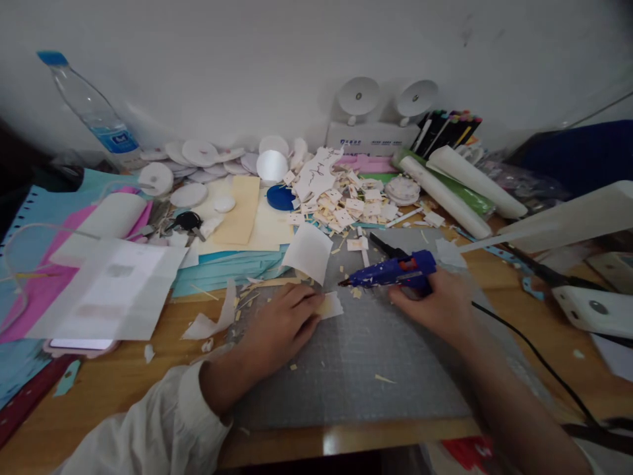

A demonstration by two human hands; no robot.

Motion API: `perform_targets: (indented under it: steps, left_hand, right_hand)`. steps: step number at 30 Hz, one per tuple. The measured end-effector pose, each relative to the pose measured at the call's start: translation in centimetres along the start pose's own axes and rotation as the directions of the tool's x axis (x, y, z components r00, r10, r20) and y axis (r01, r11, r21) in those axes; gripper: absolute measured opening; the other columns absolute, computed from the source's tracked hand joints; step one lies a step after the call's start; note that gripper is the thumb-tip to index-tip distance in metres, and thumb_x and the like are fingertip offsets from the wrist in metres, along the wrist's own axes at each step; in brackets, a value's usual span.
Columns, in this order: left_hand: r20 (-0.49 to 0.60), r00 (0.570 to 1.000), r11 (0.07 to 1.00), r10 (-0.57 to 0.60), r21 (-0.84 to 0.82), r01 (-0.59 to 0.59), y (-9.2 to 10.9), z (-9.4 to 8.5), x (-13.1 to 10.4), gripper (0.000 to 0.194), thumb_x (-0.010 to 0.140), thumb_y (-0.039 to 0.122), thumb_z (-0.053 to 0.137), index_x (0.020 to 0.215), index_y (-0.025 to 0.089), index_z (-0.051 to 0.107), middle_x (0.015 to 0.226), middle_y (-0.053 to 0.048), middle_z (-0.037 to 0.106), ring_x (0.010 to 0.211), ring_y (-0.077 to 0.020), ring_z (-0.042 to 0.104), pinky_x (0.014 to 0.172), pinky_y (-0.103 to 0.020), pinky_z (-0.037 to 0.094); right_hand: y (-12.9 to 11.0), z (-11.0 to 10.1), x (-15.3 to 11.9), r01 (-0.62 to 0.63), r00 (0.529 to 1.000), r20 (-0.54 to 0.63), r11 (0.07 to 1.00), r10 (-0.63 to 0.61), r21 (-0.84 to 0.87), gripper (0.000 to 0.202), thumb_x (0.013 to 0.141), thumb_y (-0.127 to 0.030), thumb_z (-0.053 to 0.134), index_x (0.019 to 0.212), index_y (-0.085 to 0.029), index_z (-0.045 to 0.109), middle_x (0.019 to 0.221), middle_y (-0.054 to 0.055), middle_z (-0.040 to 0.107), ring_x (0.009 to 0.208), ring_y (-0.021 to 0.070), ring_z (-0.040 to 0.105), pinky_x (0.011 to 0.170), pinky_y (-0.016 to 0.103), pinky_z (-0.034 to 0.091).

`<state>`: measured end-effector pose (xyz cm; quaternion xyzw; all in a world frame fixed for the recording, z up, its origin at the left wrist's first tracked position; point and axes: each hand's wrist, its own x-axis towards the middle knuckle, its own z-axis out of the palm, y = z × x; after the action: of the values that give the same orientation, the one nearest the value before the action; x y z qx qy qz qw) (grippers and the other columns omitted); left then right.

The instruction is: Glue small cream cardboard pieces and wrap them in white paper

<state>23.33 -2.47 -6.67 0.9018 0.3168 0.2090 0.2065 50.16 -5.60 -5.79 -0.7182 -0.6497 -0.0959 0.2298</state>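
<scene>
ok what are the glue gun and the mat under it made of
Glue gun: probably hard plastic, smooth blue-purple with crisp moulded edges; the tip looks darker, material unclear. Mat: likely vinyl or similar plastic, matte grey, judging by its flat, faintly gridded surface.

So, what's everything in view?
Bottle: one, clear, back left
Discs: many, white, back left
Small pieces: many, cream, back centre
Twin-headed lamp: one, white, back
Markers: many, mostly black, back right
Rolls: several, white, both sides
Sheets: several, blue, pink, white, left
Keys: uncertain count, dark, left
Cutting mat: one, grey, centre
Table: one, brown, beneath
Scraps: many, pale, scattered
Glue gun: one, blue, over mat
Left hand: one, over mat
Right hand: one, on glue gun
</scene>
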Motion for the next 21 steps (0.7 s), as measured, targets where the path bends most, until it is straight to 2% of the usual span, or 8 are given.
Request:
perform_targets:
  steps: [5,10,14,21]
  left_hand:
    - [0.0,0.999,0.998,0.052,0.036,-0.052,-0.1,0.1,0.0,0.022,0.091,0.019,0.049,0.109,0.016,0.061,0.109,-0.01,0.062,0.102,-0.0222,0.055,0.089,-0.039,0.051]
    - [-0.037,0.993,0.991,0.116,0.077,-0.113,0.0,0.1,0.2,0.02,0.091,0.018,0.048,0.106,0.015,0.062,0.107,-0.009,0.063,0.102,-0.0207,0.056,0.09,-0.038,0.051]
    - [-0.05,0.984,0.979,0.172,0.12,-0.165,-0.1,0.1,0.3,0.02,0.092,0.018,0.048,0.106,0.015,0.063,0.105,-0.007,0.066,0.1,-0.0201,0.057,0.09,-0.038,0.05]
    - [-0.076,0.973,0.961,0.219,0.19,-0.202,-0.2,0.0,0.2,0.019,0.091,0.02,0.05,0.104,0.017,0.064,0.105,-0.006,0.069,0.1,-0.0222,0.058,0.087,-0.041,0.05]
  right_hand:
    - [0.1,0.0,-0.3,0.091,0.996,0.028,0.993,-0.09,-0.07,0.026,0.068,-0.044,0.057,0.075,-0.02,0.064,0.052,0.001,0.06,0.048,0.02,0.057,0.048,0.027,0.035]
    - [-0.7,0.0,-0.4,0.108,0.991,0.081,0.992,-0.103,-0.071,0.025,0.07,-0.041,0.057,0.079,-0.019,0.065,0.063,0.004,0.067,0.056,0.0215,0.063,0.049,0.027,0.036]
    - [-1.0,0.2,-0.6,0.129,0.986,0.117,0.988,-0.119,-0.087,0.026,0.071,-0.042,0.057,0.079,-0.018,0.065,0.063,0.004,0.066,0.058,0.0223,0.063,0.05,0.027,0.035]
    - [-1.0,0.2,-0.7,0.15,0.988,0.064,0.974,-0.141,-0.168,0.026,0.07,-0.044,0.058,0.07,-0.018,0.061,0.055,0.004,0.061,0.051,0.0213,0.06,0.047,0.026,0.027]
